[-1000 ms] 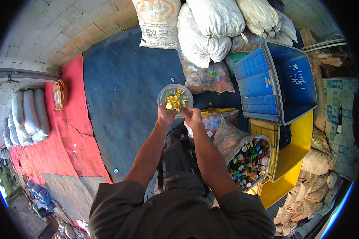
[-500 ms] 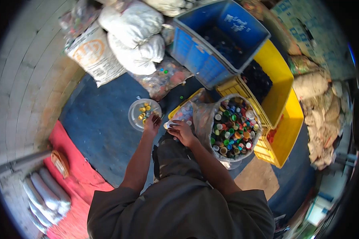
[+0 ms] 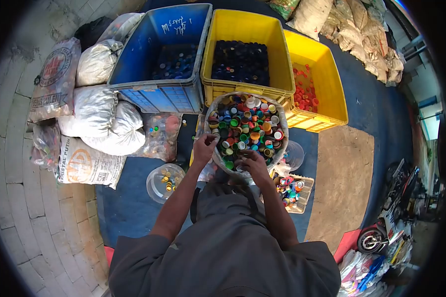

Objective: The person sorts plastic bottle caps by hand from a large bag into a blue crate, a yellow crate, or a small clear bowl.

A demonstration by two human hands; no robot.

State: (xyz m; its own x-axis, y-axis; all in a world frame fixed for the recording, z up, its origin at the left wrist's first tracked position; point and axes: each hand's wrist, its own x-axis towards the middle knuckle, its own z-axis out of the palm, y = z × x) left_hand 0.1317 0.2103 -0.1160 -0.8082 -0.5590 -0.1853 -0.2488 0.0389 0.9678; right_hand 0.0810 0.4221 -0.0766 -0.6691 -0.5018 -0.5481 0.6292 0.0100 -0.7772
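Observation:
A round sack [image 3: 209, 115] filled with mixed bottle caps [image 3: 248, 129] stands in front of me. My left hand [image 3: 204, 148] is at its left rim, thumb and fingertips pinched together; what lies between them is too small to name. Over the near edge of the caps is my right hand [image 3: 254, 166], its fingers curled down and closed, and I cannot make out what they hold. To the left, a clear round tub [image 3: 152, 184] with several yellow caps [image 3: 168, 185] rests on the blue floor.
Behind the sack stand a blue crate [image 3: 153, 99], a yellow crate [image 3: 250, 88] of dark caps and another yellow crate [image 3: 327, 74] with red caps. White sacks [image 3: 91, 111] are piled left. A small basket [image 3: 306, 193] of caps sits right, near a brown board [image 3: 339, 173]. A motorcycle [image 3: 381, 232] is farther right.
My view has turned to the right. My left hand has left the clear tub for the sack's rim. My right hand, which held something whitish, has moved over the caps in the sack.

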